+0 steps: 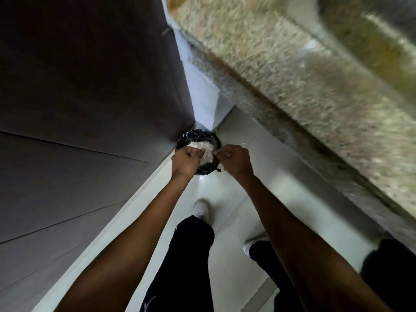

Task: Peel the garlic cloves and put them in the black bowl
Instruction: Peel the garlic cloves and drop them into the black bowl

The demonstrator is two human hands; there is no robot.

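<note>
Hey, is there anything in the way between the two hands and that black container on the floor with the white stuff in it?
Nothing visible. Both the left hand and the right hand are held directly over the black container standing on the floor in the corner, above the white contents. No lid or other object shows between them.

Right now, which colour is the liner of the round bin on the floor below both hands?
Black and glossy, seen in the head view.

surface: pale tiled floor [236,199] | on it: round black-lined bin [216,140] holding white scraps, set in the corner against the dark wall [90,86] | also: two feet in white shoes [201,209]
</note>
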